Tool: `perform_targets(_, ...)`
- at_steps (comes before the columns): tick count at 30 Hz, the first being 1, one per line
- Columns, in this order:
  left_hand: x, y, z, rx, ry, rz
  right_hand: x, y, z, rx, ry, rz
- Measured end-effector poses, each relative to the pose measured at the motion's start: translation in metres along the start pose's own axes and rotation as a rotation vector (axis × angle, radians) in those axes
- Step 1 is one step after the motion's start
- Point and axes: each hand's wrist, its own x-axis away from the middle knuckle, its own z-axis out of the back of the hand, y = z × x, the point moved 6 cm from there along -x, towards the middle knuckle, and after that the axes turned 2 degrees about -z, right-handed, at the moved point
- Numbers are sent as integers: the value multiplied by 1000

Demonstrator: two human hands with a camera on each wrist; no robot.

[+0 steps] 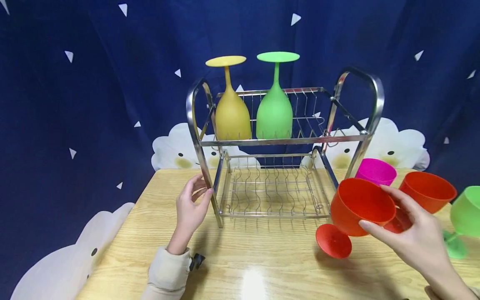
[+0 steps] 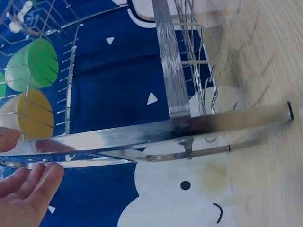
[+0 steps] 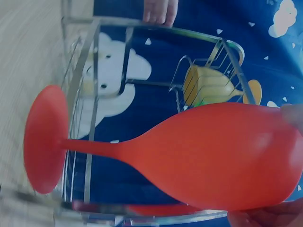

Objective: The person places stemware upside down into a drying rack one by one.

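Observation:
My right hand [image 1: 421,233] grips a red wine goblet [image 1: 345,212] by the bowl near its rim. The goblet leans, mouth up toward the right and round foot toward the lower left, in front of the metal dish rack [image 1: 258,142]. In the right wrist view, its bowl, stem and foot [image 3: 46,139] stretch across the rack. My left hand [image 1: 191,204] holds the rack's left front post, thumb on one side and curled fingers on the other. Upside down on the upper tier stand a yellow goblet [image 1: 232,116] and a green goblet [image 1: 275,114].
Right of the rack stand a magenta goblet [image 1: 376,171], a second red goblet [image 1: 427,191] and another green goblet [image 1: 468,214], the last cut by the view's edge. The rack's lower tier [image 1: 268,187] has bare wires. A dark blue curtain [image 1: 112,83] hangs behind the wooden table [image 1: 150,216].

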Motion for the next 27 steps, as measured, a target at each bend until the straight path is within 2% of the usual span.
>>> perform_targets(3, 5, 8, 2, -47, 35, -52, -1, -9, -7, -81, -1, 20)
perform_targets(5, 10, 8, -4, -22, -20, -91, -2, -13, -11, -142, 2, 15)
perform_targets(6, 13, 5, -10, 1, -72, -96, -2, -15, -13, -184, 3, 10)
perform_targets(8, 22, -2, -28, 92, -217, -73, -3, -19, -17, -331, -6, 3)
perform_targets(11, 38, -16, -58, 239, -432, 40, -4, -25, -24, -615, -27, 13)
perform_targets(13, 47, -17, -76, 311, -541, 104, -5, -29, -29, -803, -42, 31)
perform_targets(16, 58, -14, -100, 398, -651, 155, -5, -35, -35, -952, -41, 72)
perform_targets(19, 66, -11, -119, 490, -724, 182, -6, -39, -39, -1024, -34, 96)
perform_targets(23, 75, -8, -136, 610, -798, 213, -4, -40, -45, -1033, -42, 90)
perform_targets(27, 78, -7, -140, 680, -796, 224, -3, -39, -48, -1050, -54, 90)
